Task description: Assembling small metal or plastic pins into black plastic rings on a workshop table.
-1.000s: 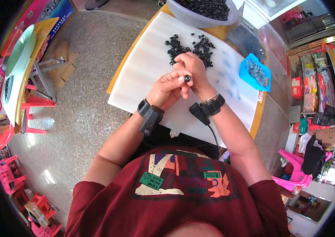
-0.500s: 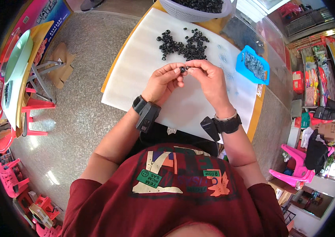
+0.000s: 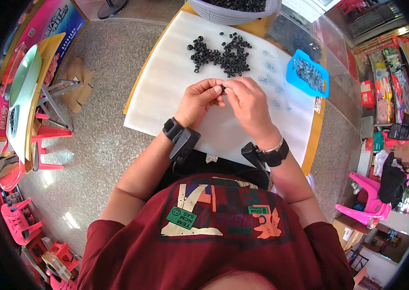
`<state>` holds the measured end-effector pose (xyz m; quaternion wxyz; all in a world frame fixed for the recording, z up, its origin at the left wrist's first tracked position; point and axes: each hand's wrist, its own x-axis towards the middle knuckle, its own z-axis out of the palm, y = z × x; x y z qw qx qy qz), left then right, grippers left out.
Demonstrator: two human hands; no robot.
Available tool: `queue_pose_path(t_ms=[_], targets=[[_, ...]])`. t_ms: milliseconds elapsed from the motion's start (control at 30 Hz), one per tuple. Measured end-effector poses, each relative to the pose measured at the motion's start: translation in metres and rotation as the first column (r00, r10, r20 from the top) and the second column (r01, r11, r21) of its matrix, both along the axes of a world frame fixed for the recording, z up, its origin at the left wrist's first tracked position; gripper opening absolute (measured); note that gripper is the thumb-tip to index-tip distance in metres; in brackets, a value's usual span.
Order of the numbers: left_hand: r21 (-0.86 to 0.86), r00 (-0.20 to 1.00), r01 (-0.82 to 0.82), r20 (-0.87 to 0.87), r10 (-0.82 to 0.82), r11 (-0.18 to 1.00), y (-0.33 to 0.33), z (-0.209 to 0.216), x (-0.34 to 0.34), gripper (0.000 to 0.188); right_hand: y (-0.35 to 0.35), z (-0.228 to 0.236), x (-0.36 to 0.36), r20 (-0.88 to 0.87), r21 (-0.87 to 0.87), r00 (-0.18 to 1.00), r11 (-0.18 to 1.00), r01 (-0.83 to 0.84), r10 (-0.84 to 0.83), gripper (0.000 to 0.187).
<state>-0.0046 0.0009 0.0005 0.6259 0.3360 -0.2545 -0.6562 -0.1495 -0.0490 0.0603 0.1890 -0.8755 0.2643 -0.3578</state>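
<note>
Between the fingertips of both hands is a small black round part (image 3: 223,89), too small to make out in detail. My left hand (image 3: 199,100) pinches it from the left, thumb and forefinger closed. My right hand (image 3: 249,102) is closed at the same spot, its fingertips meeting the part; whether they hold a second small piece is hidden. Just beyond the hands, a loose pile of small black ring-like parts (image 3: 233,62) lies on the white sheet (image 3: 166,96) covering the table. To the right of that pile, little clear pieces (image 3: 276,83) are scattered on the sheet.
At the table's right edge stands a blue plastic basket (image 3: 326,89) of clear small pieces. A pale grey colander (image 3: 233,18) full of black parts sits at the far edge. Pink stools (image 3: 366,193) and stocked shelves (image 3: 383,92) are on the right; a side table (image 3: 45,53) stands left.
My right hand has come closer in to the left, its fingertips now against the black part. The whole view has shifted slightly.
</note>
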Motion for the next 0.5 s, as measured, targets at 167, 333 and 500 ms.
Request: queue_pose_path(t_ms=[167, 333, 500], targets=[[-0.031, 0.999, 0.021, 0.04, -0.02, 0.999, 0.0, -0.004, -0.001, 0.022, 0.002, -0.002, -0.002, -0.042, -0.052, 0.999, 0.999, -0.016, 0.014, 0.02], [0.025, 0.998, 0.062, 0.03, -0.063, 0.998, 0.0, 0.004, -0.001, 0.026, 0.0, -0.006, -0.004, -0.066, -0.054, 0.998, 0.998, -0.018, 0.015, 0.018], [0.029, 0.986, 0.15, 0.068, -0.152, 0.988, 0.002, 0.007, 0.003, 0.031, 0.007, -0.015, -0.008, 0.02, 0.151, 1.0, 0.988, -0.014, 0.011, 0.018]])
